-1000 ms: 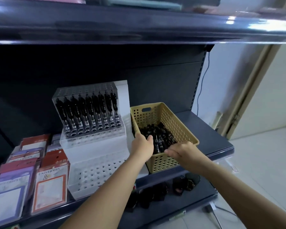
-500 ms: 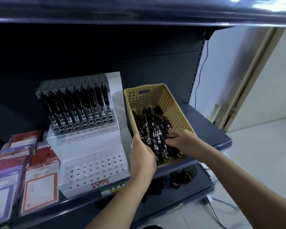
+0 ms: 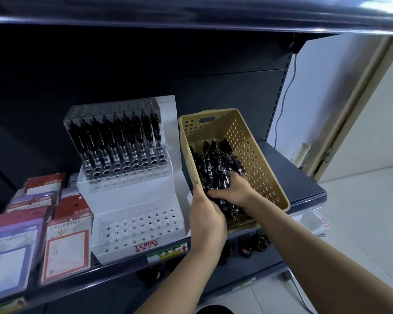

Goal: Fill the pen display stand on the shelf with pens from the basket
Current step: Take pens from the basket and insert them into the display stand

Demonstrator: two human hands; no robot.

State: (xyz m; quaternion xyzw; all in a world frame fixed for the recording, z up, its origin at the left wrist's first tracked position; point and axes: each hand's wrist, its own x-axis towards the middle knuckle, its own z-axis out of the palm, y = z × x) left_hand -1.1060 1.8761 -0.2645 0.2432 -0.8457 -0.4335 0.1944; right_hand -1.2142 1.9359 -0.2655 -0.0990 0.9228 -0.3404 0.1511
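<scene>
Gathering step: inside the basket (image 3: 254,155), the right hand (image 3: 236,191) curled its fingers (image 3: 234,177) round a bunch of pens (image 3: 213,162). The left hand (image 3: 208,220) gripped the basket's near left rim. The pen display stand (image 3: 132,200), just left of the basket, probably needed them carried across, tips down.

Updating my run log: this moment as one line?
right hand grasping pens | left hand holding basket | pen display stand lower tier empty

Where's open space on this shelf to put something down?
Bare shelf lies right of the basket, out to the edge. Left of the pen stand, packaged cards crowd it. The left hand grips the basket's rim; the right hand grips pens inside.
</scene>
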